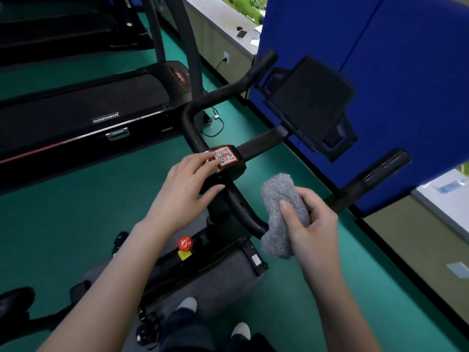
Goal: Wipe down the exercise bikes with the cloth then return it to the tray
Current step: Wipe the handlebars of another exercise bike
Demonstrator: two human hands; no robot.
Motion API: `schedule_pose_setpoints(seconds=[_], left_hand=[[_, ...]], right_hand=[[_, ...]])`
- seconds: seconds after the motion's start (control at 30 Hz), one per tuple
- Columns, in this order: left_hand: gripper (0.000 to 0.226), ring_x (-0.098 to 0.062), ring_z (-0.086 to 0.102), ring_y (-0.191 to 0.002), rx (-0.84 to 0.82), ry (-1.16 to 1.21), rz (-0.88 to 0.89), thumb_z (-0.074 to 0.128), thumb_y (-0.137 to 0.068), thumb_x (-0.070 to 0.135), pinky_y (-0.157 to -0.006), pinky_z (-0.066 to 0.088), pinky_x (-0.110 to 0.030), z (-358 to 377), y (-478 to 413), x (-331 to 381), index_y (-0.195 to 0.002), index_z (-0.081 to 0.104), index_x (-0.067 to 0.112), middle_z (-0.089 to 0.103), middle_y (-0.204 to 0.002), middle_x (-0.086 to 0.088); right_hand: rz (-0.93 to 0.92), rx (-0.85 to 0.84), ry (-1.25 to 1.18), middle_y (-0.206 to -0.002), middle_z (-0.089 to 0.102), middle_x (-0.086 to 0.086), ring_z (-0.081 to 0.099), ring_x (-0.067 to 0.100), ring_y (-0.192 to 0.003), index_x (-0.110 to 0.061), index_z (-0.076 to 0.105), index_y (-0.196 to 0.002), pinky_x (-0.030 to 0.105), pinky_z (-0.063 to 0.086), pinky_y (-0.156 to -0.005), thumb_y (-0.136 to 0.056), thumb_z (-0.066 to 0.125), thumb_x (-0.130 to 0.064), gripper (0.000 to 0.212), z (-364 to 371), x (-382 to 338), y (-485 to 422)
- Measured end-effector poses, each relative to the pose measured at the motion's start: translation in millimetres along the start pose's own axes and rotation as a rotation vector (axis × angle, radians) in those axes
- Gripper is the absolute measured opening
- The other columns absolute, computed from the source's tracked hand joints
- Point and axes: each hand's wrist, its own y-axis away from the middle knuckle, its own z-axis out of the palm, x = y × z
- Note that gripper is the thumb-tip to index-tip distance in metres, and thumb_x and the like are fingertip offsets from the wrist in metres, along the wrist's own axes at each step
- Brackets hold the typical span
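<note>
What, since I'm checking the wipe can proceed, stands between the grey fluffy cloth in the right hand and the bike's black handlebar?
Nothing visible. The grey fluffy cloth, gripped by the right hand, sits right beside the black handlebar. The left hand touches the black centre block, off to one side.

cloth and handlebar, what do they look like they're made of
The cloth looks like grey terry or microfibre fabric: fuzzy, looped, matte nap. The handlebar looks like a tube with a black matte coating, perhaps rubber or foam; no shine shows.
</note>
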Motion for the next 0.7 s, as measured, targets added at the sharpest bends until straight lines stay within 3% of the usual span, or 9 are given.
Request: schedule_pose_setpoints(seconds=[0.13,0.33,0.5,0.7], left_hand=[[0.049,-0.022,0.040,-0.129,-0.011,0.059,0.090,0.055,-0.091,0.038,-0.105,0.032,-0.039,1.2,-23.6,-24.0,-0.134,0.050,0.015,0.047,-0.139,-0.001],[0.045,-0.018,0.044,-0.125,-0.068,0.216,0.227,0.050,-0.093,0.040,-0.107,0.029,-0.036,6.7,-50.3,-46.8,-0.131,0.053,0.016,0.050,-0.135,0.003],[0.042,-0.011,0.044,-0.125,-0.089,0.331,0.247,0.050,-0.091,0.041,-0.107,0.022,-0.028,9.8,-57.1,-60.5,-0.130,0.054,0.023,0.049,-0.136,0.010],[0.042,-0.004,0.041,-0.126,-0.072,0.404,0.267,0.048,-0.092,0.042,-0.109,0.017,-0.023,15.4,-58.1,-67.2,-0.131,0.052,0.027,0.047,-0.137,0.013]], right_hand=[[0.028,0.045,0.147,-0.079,0.066,-0.014,0.060,0.001,-0.074,-0.020,0.066,-0.090,0.021,0.046,-0.073,-0.086,0.063,-0.004,0.017,27.5,-7.1,-14.8],[0.026,0.125,0.339,-0.080,0.065,-0.016,0.058,0.003,-0.076,-0.024,0.065,-0.091,0.012,0.041,-0.072,-0.085,0.064,-0.007,0.019,78.6,-17.2,-30.0],[0.029,0.190,0.530,-0.095,0.066,0.008,0.058,0.026,-0.090,-0.004,0.065,-0.099,0.028,0.039,-0.082,-0.085,0.060,-0.003,0.014,124.9,-15.9,-36.3],[-0.013,0.167,0.811,-0.092,0.060,0.016,0.053,0.032,-0.088,0.002,0.065,-0.095,0.039,0.045,-0.078,-0.083,0.065,-0.001,0.013,141.2,-15.9,-26.3]])
